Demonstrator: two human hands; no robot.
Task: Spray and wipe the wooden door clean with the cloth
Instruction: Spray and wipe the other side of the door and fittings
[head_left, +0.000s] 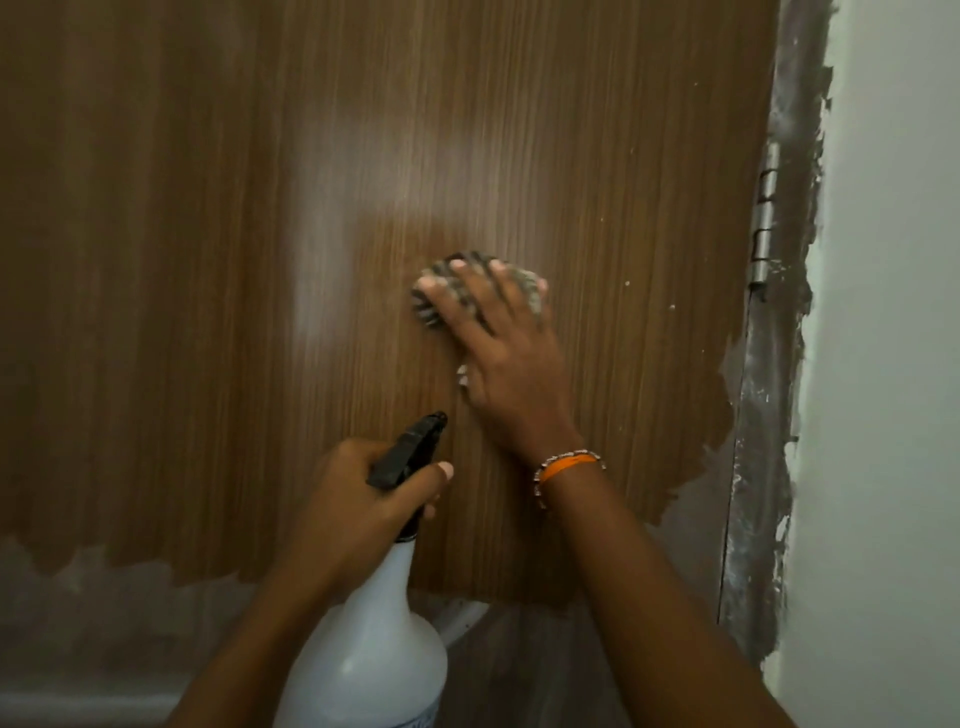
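The wooden door (208, 260) fills most of the head view, brown with vertical grain and a pale sheen in its middle. My right hand (504, 353) presses a striped grey cloth (431, 306) flat against the door, fingers spread over it; most of the cloth is hidden under the hand. My left hand (363, 499) grips the neck of a white spray bottle (374, 644) below, with its black nozzle (410, 449) pointing up toward the door. An orange band circles my right wrist.
The door's brown veneer is torn away along the bottom and lower right, showing grey board (104, 613). A metal hinge (766, 218) sits on the right edge beside a rough grey frame and a white wall (893, 364).
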